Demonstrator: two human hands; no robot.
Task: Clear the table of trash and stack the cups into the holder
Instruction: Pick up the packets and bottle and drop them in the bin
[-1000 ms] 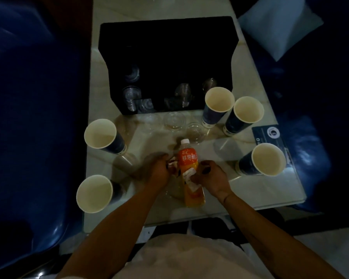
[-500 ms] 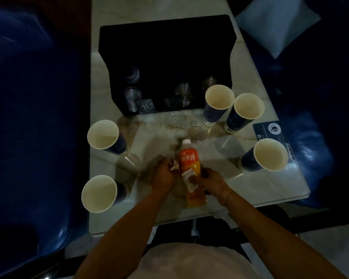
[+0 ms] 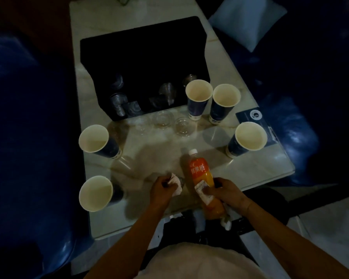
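Currently held: one orange juice bottle (image 3: 200, 179), white cap, orange label, part full, tilted with its cap pointing away from the person. The right hand (image 3: 227, 193) wraps its lower half, fingers closed round it along with a scrap of white paper. A second ago the bottle stood more upright over the table's middle; it now sits lower and nearer the near edge, its base out past that edge. Judgement: it is being lifted off as trash.

Left hand (image 3: 162, 190): fingers curled shut on a crumpled white napkin (image 3: 175, 183), as before, just beside the bottle. Another bit of white paper (image 3: 226, 221) shows under the right wrist; whether it is held or loose cannot be told.

Paper cups, five, dark blue outside, pale inside, all upright and apparently empty, none moved:
- two at the left edge (image 3: 94, 139) (image 3: 96, 193)
- two touching each other in front of the holder's right corner (image 3: 198, 91) (image 3: 226, 96)
- one at the right edge (image 3: 251, 135)

Clear plastic cups (image 3: 162, 119), a few, stand between the bottle and the holder; count uncertain in the dim light.

Holder (image 3: 143, 57): black tray at the table's (image 3: 250, 168) far half, some clear cups along its near side. Stacking not yet begun.

A dark card (image 3: 250, 115) lies at the right edge.
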